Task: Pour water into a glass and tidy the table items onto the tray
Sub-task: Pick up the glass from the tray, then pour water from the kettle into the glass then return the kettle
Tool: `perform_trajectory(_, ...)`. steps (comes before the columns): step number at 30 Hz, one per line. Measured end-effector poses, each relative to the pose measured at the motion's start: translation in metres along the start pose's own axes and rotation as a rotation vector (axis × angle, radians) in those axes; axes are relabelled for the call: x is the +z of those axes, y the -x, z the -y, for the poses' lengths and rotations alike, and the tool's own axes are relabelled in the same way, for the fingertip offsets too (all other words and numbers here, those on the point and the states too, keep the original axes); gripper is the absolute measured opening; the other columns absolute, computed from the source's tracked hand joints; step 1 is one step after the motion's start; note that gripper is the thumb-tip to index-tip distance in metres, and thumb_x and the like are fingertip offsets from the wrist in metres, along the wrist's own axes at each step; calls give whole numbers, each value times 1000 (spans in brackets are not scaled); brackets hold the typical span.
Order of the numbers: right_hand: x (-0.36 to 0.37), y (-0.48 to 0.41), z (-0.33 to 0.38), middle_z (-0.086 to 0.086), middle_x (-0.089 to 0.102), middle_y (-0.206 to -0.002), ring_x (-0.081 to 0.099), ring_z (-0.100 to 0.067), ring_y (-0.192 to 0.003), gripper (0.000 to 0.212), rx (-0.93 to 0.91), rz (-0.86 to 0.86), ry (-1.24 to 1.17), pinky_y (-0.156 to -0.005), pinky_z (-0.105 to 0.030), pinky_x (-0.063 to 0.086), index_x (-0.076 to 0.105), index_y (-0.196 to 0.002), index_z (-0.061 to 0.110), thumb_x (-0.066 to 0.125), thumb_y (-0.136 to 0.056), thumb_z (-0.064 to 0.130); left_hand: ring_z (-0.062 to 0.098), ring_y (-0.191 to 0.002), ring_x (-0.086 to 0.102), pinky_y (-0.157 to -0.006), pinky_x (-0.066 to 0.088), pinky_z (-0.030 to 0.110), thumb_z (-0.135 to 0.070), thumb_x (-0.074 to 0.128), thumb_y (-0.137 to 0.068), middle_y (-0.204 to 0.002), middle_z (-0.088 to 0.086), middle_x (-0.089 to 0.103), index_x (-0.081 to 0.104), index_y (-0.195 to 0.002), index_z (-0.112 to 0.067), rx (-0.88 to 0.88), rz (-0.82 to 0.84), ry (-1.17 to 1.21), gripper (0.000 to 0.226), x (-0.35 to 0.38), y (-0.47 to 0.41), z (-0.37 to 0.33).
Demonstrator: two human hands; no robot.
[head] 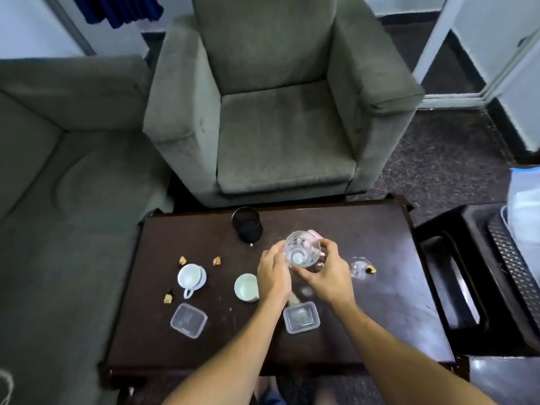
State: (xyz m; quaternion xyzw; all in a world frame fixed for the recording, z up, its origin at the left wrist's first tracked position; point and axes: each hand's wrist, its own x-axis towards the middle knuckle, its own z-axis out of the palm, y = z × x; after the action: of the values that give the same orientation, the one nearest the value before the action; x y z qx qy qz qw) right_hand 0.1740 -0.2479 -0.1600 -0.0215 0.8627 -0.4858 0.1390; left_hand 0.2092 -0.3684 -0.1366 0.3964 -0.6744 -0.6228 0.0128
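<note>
1. Looking down on a dark table [380,317], with its far edge sitting near a grey armchair [277,127] at 12 o'clock, a grey sofa [58,171] running along at 9, and a black stand [455,282] crowding the 3 o'clock edge.
2. Seeing the most bare tabletop out toward 4 and 5 o'clock, plus a strip along the near edge at 6.
3. Gripping a clear glass vessel [302,249] over the table's middle with both hands.
4. Wrapping the left hand [273,276] onto its 9 o'clock side, fingers curled snug against the glass.
5. Cupping it with the right hand [328,273] from 3 to 5 o'clock, fingers curled round it too.
6. Spotting a small glass [358,267] at 3 o'clock of the hands, with a wrapped candy [371,269] just beside it.
7. Noticing a black mesh cup [247,228] at 11, a pale green cup [247,287] just beside the left wrist, and a white teacup [190,277] further out at 9.
8. Finding a plastic container [301,318] under the forearms at 6 and its lid [188,320] at 8, well apart.
</note>
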Motion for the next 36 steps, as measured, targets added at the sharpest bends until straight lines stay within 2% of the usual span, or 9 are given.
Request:
perform_trajectory(5, 21, 1, -34, 19, 70, -98, 70, 6, -82, 74, 33, 138, 72, -79, -30, 60, 38, -109, 49, 89, -56, 55, 24, -119, 61, -106, 46, 48, -31, 35, -76, -127, 2, 63, 68, -120, -24, -80, -25, 61, 56, -6, 1, 40)
perform_trajectory(8, 27, -1, -54, 18, 70, -95, 71, -4, -90, 74, 23, 171, 126, -82, -36, 59, 39, -111, 45, 90, -59, 48, 24, -120, 60, -107, 46, 47, -31, 35, -79, -127, 4, 66, 66, -125, -22, -108, 2, 55, 57, -1, 2, 58)
perform_trajectory(15, 38, -8, -90, 13, 70, -103, 69, -13, -99, 79, 34, 207, 186, -87, -35, 57, 42, -120, 36, 94, -60, 38, 24, -116, 63, -105, 48, 47, -9, 34, -94, -133, 6, 62, 63, -131, -20, -189, 21, 99, 48, 13, -6, 89)
perform_trajectory(20, 44, -14, -89, 15, 68, -103, 69, -11, -97, 77, 17, 218, 177, -86, -33, 56, 41, -121, 37, 92, -64, 35, 22, -114, 64, -102, 52, 44, -10, 33, -97, -132, 5, 62, 62, -131, -20, -204, -10, 175, 46, 15, -13, 93)
perform_trajectory(24, 43, -15, -84, 25, 63, -92, 68, -7, -90, 79, 36, 233, 176, -76, -24, 49, 32, -108, 53, 93, -63, 33, 21, -113, 64, -100, 53, 42, -10, 33, -97, -129, 4, 64, 64, -121, -26, -188, -17, 149, 42, 14, -15, 90)
perform_trajectory(27, 41, -14, -80, 22, 65, -103, 66, -10, -99, 87, 59, 259, 190, -84, -29, 52, 35, -121, 46, 95, -60, 29, 23, -124, 57, -110, 43, 42, -15, 37, -99, -134, 2, 62, 61, -128, -26, -187, -50, 94, 40, 15, -13, 89)
perform_trajectory(31, 28, -7, -68, 15, 62, -125, 65, -14, -110, 102, 50, 295, 197, -94, -38, 54, 28, -142, 47, 82, -59, 20, 19, -134, 45, -110, 31, 31, -17, 38, -100, -144, -1, 51, 49, -144, -22, -32, -190, -150, 45, 17, 0, 74)
perform_trajectory(33, 17, -3, -53, 15, 57, -129, 63, -11, -108, 95, 23, 263, 198, -91, -33, 52, 27, -142, 48, 73, -62, 23, 20, -133, 46, -109, 32, 32, -14, 39, -99, -143, 0, 51, 50, -143, -20, 71, -199, -214, 45, 17, 5, 56)
perform_trajectory(36, 0, -5, -20, 6, 54, -135, 58, -10, -99, 74, -35, 154, 198, -87, -31, 49, 40, -140, 32, 66, -72, 23, 20, -130, 49, -106, 34, 31, -14, 40, -98, -142, -1, 53, 55, -138, -22, 135, -168, -234, 43, 14, 7, 19)
